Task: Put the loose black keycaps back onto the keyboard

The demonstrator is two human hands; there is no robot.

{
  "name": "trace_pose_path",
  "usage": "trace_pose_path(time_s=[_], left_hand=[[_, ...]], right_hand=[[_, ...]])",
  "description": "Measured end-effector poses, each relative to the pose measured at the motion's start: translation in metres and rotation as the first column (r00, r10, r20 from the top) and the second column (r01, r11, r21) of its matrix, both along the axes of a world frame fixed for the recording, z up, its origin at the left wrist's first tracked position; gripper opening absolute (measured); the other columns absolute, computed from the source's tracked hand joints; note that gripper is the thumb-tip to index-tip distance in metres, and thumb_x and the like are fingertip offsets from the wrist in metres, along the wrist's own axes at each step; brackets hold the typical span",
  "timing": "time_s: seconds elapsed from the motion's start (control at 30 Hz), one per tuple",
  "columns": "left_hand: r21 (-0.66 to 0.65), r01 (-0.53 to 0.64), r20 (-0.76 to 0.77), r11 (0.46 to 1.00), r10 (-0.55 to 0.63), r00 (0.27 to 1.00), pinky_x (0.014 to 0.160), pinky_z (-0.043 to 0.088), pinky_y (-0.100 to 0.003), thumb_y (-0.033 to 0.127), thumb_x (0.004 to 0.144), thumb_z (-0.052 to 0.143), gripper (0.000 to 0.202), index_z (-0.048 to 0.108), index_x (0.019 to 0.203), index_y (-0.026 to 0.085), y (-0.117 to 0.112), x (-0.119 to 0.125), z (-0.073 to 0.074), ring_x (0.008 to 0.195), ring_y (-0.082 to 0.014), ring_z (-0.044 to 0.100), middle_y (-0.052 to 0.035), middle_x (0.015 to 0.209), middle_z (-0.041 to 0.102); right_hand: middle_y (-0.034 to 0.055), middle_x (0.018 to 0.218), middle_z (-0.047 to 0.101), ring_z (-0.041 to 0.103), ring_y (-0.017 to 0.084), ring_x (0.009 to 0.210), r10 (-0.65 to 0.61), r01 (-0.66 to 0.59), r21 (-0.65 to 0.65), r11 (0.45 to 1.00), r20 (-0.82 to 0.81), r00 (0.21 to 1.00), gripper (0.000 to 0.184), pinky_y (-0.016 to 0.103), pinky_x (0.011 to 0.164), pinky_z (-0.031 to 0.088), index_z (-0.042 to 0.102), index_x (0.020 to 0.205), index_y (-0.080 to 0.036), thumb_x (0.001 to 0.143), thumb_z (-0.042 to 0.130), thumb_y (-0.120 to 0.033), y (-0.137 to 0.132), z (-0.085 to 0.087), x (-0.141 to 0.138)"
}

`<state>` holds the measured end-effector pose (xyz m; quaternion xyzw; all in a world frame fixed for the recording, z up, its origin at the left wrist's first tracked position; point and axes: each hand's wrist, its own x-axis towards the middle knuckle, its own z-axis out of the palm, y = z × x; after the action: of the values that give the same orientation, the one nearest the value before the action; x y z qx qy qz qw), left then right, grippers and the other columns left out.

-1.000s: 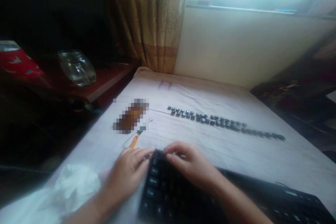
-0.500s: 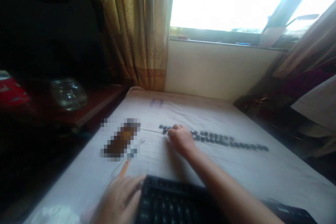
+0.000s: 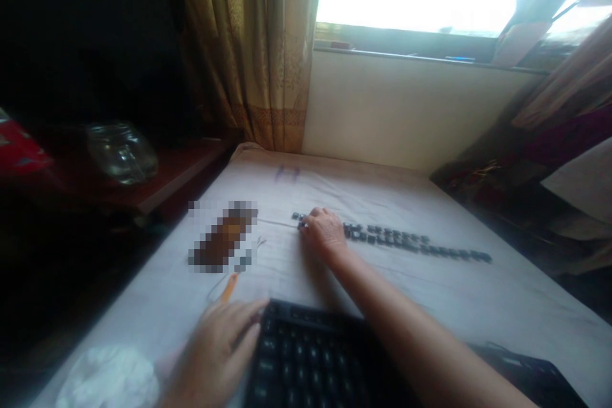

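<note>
A black keyboard (image 3: 306, 357) reaches into the bottom of the head view, its right part hidden under my right forearm. My left hand (image 3: 215, 354) grips its left edge near the upper corner, thumb and fingers closed there. Just beyond that hand an orange strip (image 3: 230, 287) shows; its lower end is hidden. Farther out, loose black keycaps (image 3: 401, 241) lie in two long rows on the white sheet. My right hand (image 3: 325, 229) is over the left part of these rows, its fingers bent down and closed at a keycap (image 3: 302, 225), which they partly cover.
A blurred-out brown object (image 3: 224, 236) lies left of the keycaps. Crumpled white material (image 3: 108, 376) is at the lower left. A glass jar (image 3: 123, 153) stands on a dark red table (image 3: 176, 178). Another black object (image 3: 530, 370) sits at the lower right.
The view has tilted down slightly, so most things sit higher in it. My right hand has shifted slightly left along the keycap rows. My left hand stays at the keyboard.
</note>
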<state>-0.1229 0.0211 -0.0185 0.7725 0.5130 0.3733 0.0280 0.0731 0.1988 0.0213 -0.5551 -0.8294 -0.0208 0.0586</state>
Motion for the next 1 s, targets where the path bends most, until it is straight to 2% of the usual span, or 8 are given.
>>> trace_pose_path(time_s=[0.2,0.3,0.4,0.5,0.57,0.67,0.8,1.0], left_hand=[[-0.038,0.003,-0.006,0.999,-0.003,1.000,0.076,0.059,-0.037,0.022,0.090,0.054,0.030,0.062,0.117,0.031,-0.001,0.001,0.001,0.084,-0.0204,0.072,0.0022,0.098,0.076],[-0.043,0.013,-0.025,0.999,-0.014,1.000,0.079,0.057,-0.038,0.021,0.091,0.053,0.030,0.060,0.118,0.030,-0.001,0.001,0.001,0.087,-0.0205,0.072,0.0016,0.101,0.075],[-0.053,0.017,-0.022,0.998,-0.018,1.000,0.080,0.056,-0.037,0.021,0.092,0.052,0.029,0.060,0.119,0.029,-0.002,0.002,0.001,0.088,-0.0196,0.071,0.0014,0.102,0.075],[-0.075,0.018,-0.018,0.997,-0.020,1.000,0.081,0.055,-0.038,0.021,0.094,0.050,0.027,0.060,0.118,0.028,-0.002,0.003,0.001,0.090,-0.0197,0.070,0.0011,0.102,0.075],[-0.078,0.018,-0.019,0.997,-0.019,1.000,0.081,0.055,-0.039,0.021,0.095,0.048,0.026,0.061,0.117,0.027,-0.002,0.003,0.000,0.091,-0.0199,0.070,0.0006,0.103,0.074],[-0.066,0.016,-0.023,0.998,-0.018,1.000,0.083,0.055,-0.038,0.019,0.095,0.046,0.028,0.061,0.118,0.025,-0.003,0.004,0.000,0.092,-0.0190,0.069,0.0003,0.103,0.074],[-0.052,0.042,-0.025,0.998,-0.043,0.999,0.085,0.054,-0.036,0.016,0.095,0.044,0.031,0.060,0.120,0.023,-0.006,0.006,0.003,0.093,-0.0182,0.067,-0.0010,0.103,0.072],[0.019,0.152,-0.066,0.988,-0.151,0.986,0.075,0.052,-0.032,0.011,0.092,0.043,0.037,0.062,0.120,0.026,-0.011,0.006,0.007,0.086,-0.0178,0.062,-0.0028,0.097,0.065]], right_hand=[[0.0130,0.110,0.067,0.057,0.027,0.104,-0.005,0.006,0.007,1.000,-0.049,0.999,0.023,0.035,0.085,0.041,0.073,0.101,-0.018,0.092,0.054,-0.025,0.001,-0.001,0.001],[0.0111,0.111,0.067,0.057,0.025,0.106,-0.011,0.014,0.019,1.000,-0.107,0.994,0.024,0.034,0.088,0.042,0.072,0.104,-0.019,0.094,0.052,-0.027,-0.012,0.001,0.005],[0.0079,0.105,0.068,0.060,0.023,0.103,0.021,-0.029,-0.023,0.999,-0.305,0.952,0.017,0.033,0.090,0.043,0.073,0.098,-0.021,0.090,0.060,-0.027,-0.041,0.006,0.011],[0.0044,0.095,0.069,0.063,0.021,0.092,0.028,-0.138,-0.194,0.971,-0.483,0.875,0.009,0.033,0.082,0.047,0.073,0.090,-0.022,0.084,0.066,-0.024,-0.078,0.012,0.018],[0.0036,0.092,0.068,0.063,0.020,0.090,0.022,-0.210,-0.288,0.934,-0.539,0.842,0.007,0.032,0.080,0.047,0.072,0.087,-0.022,0.083,0.066,-0.022,-0.101,0.014,0.021],[0.0033,0.090,0.067,0.062,0.019,0.088,0.044,-0.287,-0.333,0.898,-0.582,0.812,0.007,0.032,0.080,0.047,0.071,0.085,-0.021,0.081,0.066,-0.018,-0.124,0.010,0.023],[0.0046,0.089,0.066,0.060,0.020,0.087,0.112,-0.302,-0.267,0.915,-0.551,0.827,0.011,0.033,0.078,0.047,0.070,0.084,-0.020,0.077,0.068,-0.012,-0.137,-0.002,0.019],[0.0038,0.085,0.066,0.059,0.020,0.080,0.211,-0.310,-0.107,0.944,-0.526,0.824,0.010,0.033,0.073,0.047,0.071,0.084,-0.021,0.076,0.071,-0.014,-0.142,-0.014,0.016]])
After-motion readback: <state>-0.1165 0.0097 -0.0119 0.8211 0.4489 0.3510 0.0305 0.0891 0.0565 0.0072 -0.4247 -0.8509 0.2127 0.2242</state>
